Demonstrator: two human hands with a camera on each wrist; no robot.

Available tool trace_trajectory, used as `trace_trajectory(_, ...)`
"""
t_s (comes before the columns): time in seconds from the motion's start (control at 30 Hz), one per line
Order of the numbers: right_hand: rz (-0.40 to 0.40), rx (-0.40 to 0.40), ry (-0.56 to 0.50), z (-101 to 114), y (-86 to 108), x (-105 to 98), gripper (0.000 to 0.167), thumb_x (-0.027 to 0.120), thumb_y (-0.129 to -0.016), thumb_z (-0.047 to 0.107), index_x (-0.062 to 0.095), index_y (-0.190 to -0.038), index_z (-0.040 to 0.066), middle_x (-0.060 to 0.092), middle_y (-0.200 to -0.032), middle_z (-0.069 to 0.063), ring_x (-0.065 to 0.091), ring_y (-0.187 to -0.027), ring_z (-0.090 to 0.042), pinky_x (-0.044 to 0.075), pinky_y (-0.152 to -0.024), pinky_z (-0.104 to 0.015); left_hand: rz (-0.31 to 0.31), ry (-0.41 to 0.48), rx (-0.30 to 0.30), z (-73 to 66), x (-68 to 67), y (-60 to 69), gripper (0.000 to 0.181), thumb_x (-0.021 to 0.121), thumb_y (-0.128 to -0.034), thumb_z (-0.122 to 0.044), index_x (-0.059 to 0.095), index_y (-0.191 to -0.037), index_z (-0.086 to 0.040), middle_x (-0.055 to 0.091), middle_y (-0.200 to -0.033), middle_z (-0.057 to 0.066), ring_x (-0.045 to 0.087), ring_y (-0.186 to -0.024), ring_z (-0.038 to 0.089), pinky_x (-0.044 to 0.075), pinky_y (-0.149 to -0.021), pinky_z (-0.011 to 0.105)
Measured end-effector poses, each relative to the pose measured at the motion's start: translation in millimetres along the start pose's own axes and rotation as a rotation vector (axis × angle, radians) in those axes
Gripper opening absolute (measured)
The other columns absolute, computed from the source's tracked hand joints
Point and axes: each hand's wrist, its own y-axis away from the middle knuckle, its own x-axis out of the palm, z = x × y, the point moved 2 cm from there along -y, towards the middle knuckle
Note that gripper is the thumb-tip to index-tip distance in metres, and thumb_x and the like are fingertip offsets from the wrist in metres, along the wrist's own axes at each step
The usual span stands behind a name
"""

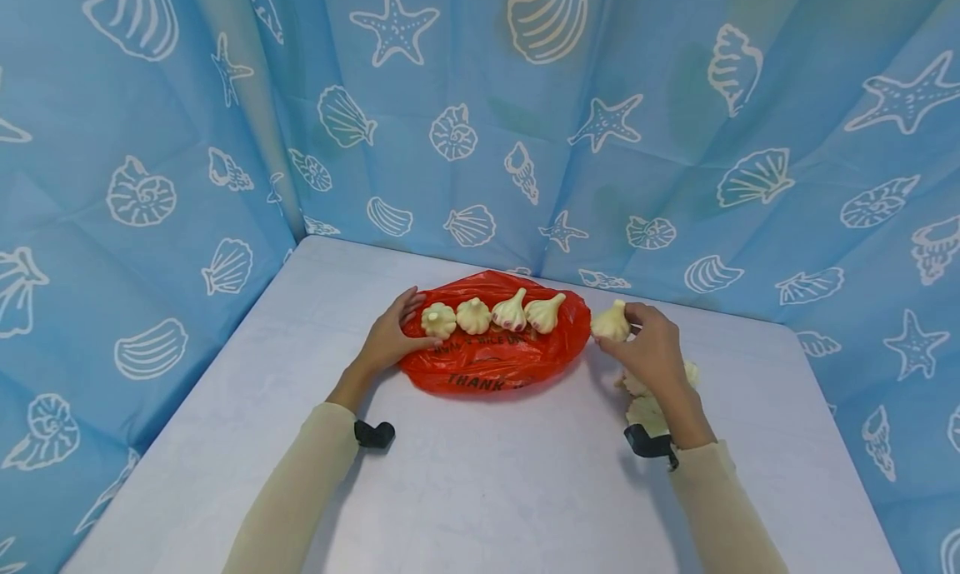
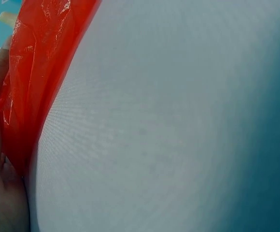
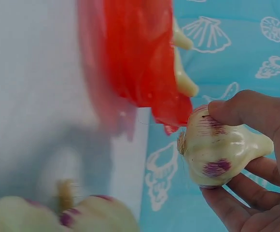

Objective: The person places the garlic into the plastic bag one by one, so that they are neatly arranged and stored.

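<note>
The red bag (image 1: 543, 356) is thin, crinkled plastic with a glossy shine. One garlic bulb (image 3: 227, 151) looks smooth and waxy-glossy, its root tuft (image 3: 181, 143) dry and fibrous. The pale sleeve (image 1: 302, 474) looks like matt cloth, the desk (image 1: 495, 482) matt, the patterned curtain (image 1: 502, 82) creased fabric.

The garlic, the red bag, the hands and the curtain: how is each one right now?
Red bag: wrinkled, on the table
Four garlic bulbs: lined up on the red bag
Right hand: holding one bulb
Held bulb: between thumb and fingers
Other garlic: beside the right wrist, partly hidden
Left hand: touching the bag's left end
Curtain: hanging, creased
</note>
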Motion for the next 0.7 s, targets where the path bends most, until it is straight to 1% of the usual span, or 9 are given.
trace_trajectory(0.13, -0.025, -0.025, -0.01, 6.9, -4.6, -2.5, 0.065, 0.083, -0.077, 0.022, 0.054, -0.129, -0.004, 0.058, -0.126, -0.02, 0.057, -0.114, -0.038, 0.052, -0.09, -0.051, -0.001, 0.005, 0.014, 0.2, -0.2, 0.2, 0.111, 0.086, -0.0689, -0.046, 0.024, -0.155, -0.013, 0.043, -0.149, 0.0, 0.04, -0.137, 0.019, 0.035, -0.111, 0.039)
trace_trajectory(0.27, -0.033, -0.054, -0.036, 16.9, -8.2, 1.5, 0.063, 0.083, -0.077, 0.022, 0.055, -0.128, -0.005, 0.059, -0.125, -0.02, 0.057, -0.113, -0.037, 0.051, -0.092, -0.051, 0.001, 0.011, 0.014, 1.7, 0.1, -0.2, 0.111, 0.086, -0.0691, -0.046, 0.024, -0.155, -0.013, 0.043, -0.149, 0.0, 0.04, -0.137, 0.019, 0.034, -0.111, 0.039)
trace_trajectory(0.5, 0.003, -0.052, -0.09, 35.2, -12.6, 18.8, 0.063, 0.083, -0.078, 0.024, 0.056, -0.129, -0.003, 0.058, -0.125, -0.017, 0.057, -0.114, -0.034, 0.052, -0.092, -0.049, 0.003, 0.014, 0.0, 1.8, 0.5, 0.2, 0.112, 0.086, -0.0688, -0.047, 0.023, -0.155, -0.014, 0.042, -0.149, 0.0, 0.04, -0.137, 0.019, 0.035, -0.111, 0.039)
trace_trajectory(0.6, 0.017, -0.053, -0.093, 41.8, -13.7, 26.9, 0.063, 0.083, -0.078, 0.025, 0.056, -0.129, -0.001, 0.058, -0.124, -0.017, 0.057, -0.113, -0.033, 0.053, -0.089, -0.047, 0.003, 0.015, -0.001, 1.0, 0.2, 0.6, 0.111, 0.086, -0.069, -0.047, 0.024, -0.155, -0.014, 0.043, -0.149, 0.0, 0.04, -0.137, 0.019, 0.034, -0.111, 0.039)
trace_trajectory(0.7, 0.02, -0.071, -0.092, 47.3, -14.1, 36.2, 0.062, 0.084, -0.076, 0.025, 0.058, -0.127, -0.001, 0.06, -0.121, -0.016, 0.059, -0.11, -0.032, 0.054, -0.088, -0.046, -0.001, 0.014, -0.001, 0.4, -0.3, 0.5, 0.111, 0.086, -0.0691, -0.047, 0.024, -0.155, -0.014, 0.043, -0.149, 0.0, 0.04, -0.137, 0.019, 0.034, -0.111, 0.039)
